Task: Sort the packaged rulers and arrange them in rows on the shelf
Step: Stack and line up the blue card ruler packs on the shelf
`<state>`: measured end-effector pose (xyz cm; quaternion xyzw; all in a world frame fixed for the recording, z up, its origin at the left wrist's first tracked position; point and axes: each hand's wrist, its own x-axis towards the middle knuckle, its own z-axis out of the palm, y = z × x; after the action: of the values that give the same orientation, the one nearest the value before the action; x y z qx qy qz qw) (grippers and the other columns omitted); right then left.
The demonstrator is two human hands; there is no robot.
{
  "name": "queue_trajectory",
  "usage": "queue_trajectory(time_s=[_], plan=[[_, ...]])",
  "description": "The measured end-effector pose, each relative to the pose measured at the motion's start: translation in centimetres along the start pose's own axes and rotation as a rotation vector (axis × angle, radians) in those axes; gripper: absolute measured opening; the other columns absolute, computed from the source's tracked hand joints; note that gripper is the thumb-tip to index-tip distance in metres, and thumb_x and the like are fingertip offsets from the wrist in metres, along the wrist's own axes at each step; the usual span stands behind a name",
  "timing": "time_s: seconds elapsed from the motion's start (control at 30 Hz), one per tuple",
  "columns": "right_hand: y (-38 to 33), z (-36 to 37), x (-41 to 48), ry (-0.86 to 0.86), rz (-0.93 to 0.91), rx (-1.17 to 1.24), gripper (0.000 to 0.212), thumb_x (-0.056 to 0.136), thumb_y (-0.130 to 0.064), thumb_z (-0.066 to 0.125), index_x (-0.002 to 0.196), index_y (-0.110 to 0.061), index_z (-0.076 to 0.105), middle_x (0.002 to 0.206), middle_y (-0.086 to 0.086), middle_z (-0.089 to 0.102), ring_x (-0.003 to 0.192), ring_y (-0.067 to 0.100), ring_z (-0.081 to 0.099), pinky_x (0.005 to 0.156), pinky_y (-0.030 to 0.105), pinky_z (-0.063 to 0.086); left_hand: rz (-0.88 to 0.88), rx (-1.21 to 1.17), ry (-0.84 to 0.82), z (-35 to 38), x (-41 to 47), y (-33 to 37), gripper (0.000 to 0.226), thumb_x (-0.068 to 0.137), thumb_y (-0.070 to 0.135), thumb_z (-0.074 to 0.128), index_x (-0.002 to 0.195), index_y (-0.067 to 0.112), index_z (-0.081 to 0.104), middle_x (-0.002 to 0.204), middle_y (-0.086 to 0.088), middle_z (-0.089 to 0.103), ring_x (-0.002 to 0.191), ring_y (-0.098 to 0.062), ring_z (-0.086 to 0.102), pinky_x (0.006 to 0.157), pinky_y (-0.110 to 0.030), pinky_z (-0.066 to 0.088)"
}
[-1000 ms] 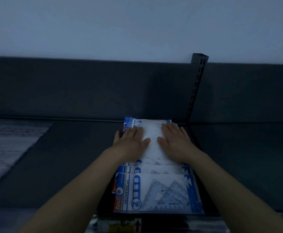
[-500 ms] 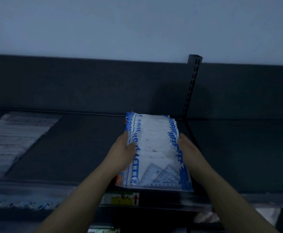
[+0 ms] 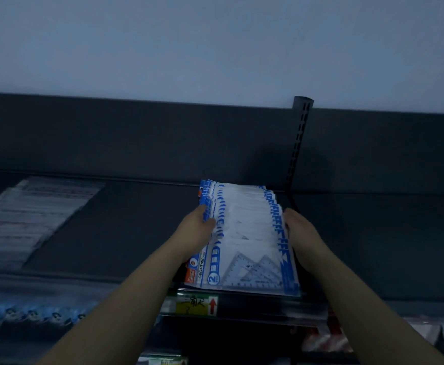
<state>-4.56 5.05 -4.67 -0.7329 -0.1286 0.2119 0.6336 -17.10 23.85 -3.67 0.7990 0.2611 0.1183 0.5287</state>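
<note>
A fanned row of packaged rulers (image 3: pixel 244 233), blue-and-white packs with clear set squares, lies front to back on the dark shelf (image 3: pixel 126 227). The front pack reads "GEOMETRIC" and reaches the shelf's front lip. My left hand (image 3: pixel 194 233) is at the row's left edge, with its thumb over the top of the packs. Along the right edge lies my right hand (image 3: pixel 302 233), its fingers straight and pressed against the side of the packs.
A pile of pale clear-wrapped packs (image 3: pixel 28 214) lies at the shelf's left. A slotted upright post (image 3: pixel 298 143) stands behind the row. A yellow price label (image 3: pixel 194 305) sits on the shelf lip. Lower shelves hold blue packs (image 3: pixel 31 316) and red packs (image 3: pixel 326 338).
A second ago both hands lay flat on top of the row. They have slid out to its left and right edges, and the packs now sit in a tighter, straighter row.
</note>
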Motion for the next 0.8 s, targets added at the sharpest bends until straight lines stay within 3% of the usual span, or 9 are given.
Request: queue_trajectory(time_s=[0.1,0.17,0.27,0.37,0.43,0.57,0.67,0.73,0.8], plan=[[-0.3,-0.5,0.6,0.083,0.002,0.001,0.046,0.098,-0.032,0.041,0.140,-0.013,0.042,0.145,-0.001,0.041,0.129,0.016,0.043,0.109,0.034,0.034,0.010,-0.001,0.084,-0.7,0.4,0.2,0.030,0.097,0.022,0.044,0.126,0.014,0.049,0.129,-0.006,0.059,0.102,-0.019,0.063,0.087,-0.040,0.054],[-0.5,-0.4,0.9,0.050,0.002,-0.005,0.045,0.099,-0.029,0.040,0.141,-0.014,0.040,0.147,-0.001,0.037,0.129,0.011,0.042,0.105,0.025,0.033,0.014,0.012,0.107,-0.8,0.7,0.4,0.035,0.098,0.023,0.044,0.132,0.012,0.044,0.131,-0.003,0.054,0.103,-0.016,0.059,0.082,-0.032,0.050],[-0.4,0.4,1.4,-0.069,0.000,-0.039,0.017,0.098,-0.022,0.042,0.095,-0.020,0.059,0.100,-0.005,0.060,0.076,-0.005,0.061,0.065,0.009,0.045,0.058,0.023,0.063,-0.2,1.3,0.5,0.017,0.098,0.014,0.041,0.104,0.024,0.053,0.111,0.000,0.064,0.083,-0.006,0.060,0.063,-0.022,0.045],[-0.6,0.2,2.7,0.032,-0.055,-0.131,0.049,0.100,-0.028,0.039,0.146,-0.013,0.033,0.148,-0.001,0.037,0.132,0.010,0.039,0.106,0.021,0.031,0.038,0.028,0.125,-0.6,2.4,1.0,0.028,0.100,0.018,0.042,0.127,0.010,0.047,0.119,0.004,0.050,0.083,-0.005,0.049,0.057,-0.015,0.038],[-1.3,0.1,3.5,0.089,-0.093,-0.148,0.054,0.101,-0.026,0.035,0.151,-0.011,0.019,0.156,0.000,0.023,0.140,0.016,0.026,0.109,0.023,0.019,0.045,0.036,0.161,-1.3,4.0,1.4,0.035,0.101,0.021,0.042,0.134,0.009,0.040,0.130,-0.007,0.048,0.075,-0.002,0.041,0.050,-0.007,0.032],[-2.3,0.2,6.0,0.122,-0.080,-0.143,0.043,0.101,-0.019,0.033,0.142,-0.004,0.037,0.131,-0.005,0.045,0.116,0.015,0.045,0.098,0.022,0.029,0.023,0.088,0.110,-2.0,8.1,1.8,0.043,0.099,0.032,0.044,0.134,0.008,0.040,0.138,-0.012,0.049,0.102,-0.016,0.050,0.081,-0.025,0.039],[-2.6,0.6,7.9,0.189,-0.040,-0.116,0.038,0.101,-0.013,0.032,0.126,0.012,0.045,0.126,0.015,0.054,0.109,0.026,0.052,0.093,0.030,0.040,0.001,0.093,0.059,-1.9,10.7,1.7,0.048,0.100,0.034,0.042,0.140,0.007,0.036,0.135,-0.008,0.049,0.106,-0.018,0.050,0.086,-0.028,0.040],[-2.9,1.0,8.7,0.183,-0.001,-0.114,0.031,0.100,-0.006,0.029,0.099,0.010,0.056,0.103,0.014,0.055,0.092,0.024,0.053,0.084,0.034,0.040,-0.001,0.099,0.037,-1.4,11.8,1.6,0.042,0.100,0.032,0.041,0.134,0.007,0.042,0.130,-0.008,0.051,0.103,-0.017,0.051,0.083,-0.028,0.041],[-3.0,1.6,9.7,0.158,-0.009,-0.111,0.037,0.097,-0.003,0.029,0.063,-0.012,0.040,0.073,0.004,0.042,0.064,0.014,0.039,0.064,0.031,0.034,-0.005,0.100,0.024,-0.8,12.7,1.6,0.036,0.100,0.031,0.041,0.126,0.008,0.048,0.125,-0.008,0.055,0.101,-0.020,0.054,0.082,-0.028,0.041]])
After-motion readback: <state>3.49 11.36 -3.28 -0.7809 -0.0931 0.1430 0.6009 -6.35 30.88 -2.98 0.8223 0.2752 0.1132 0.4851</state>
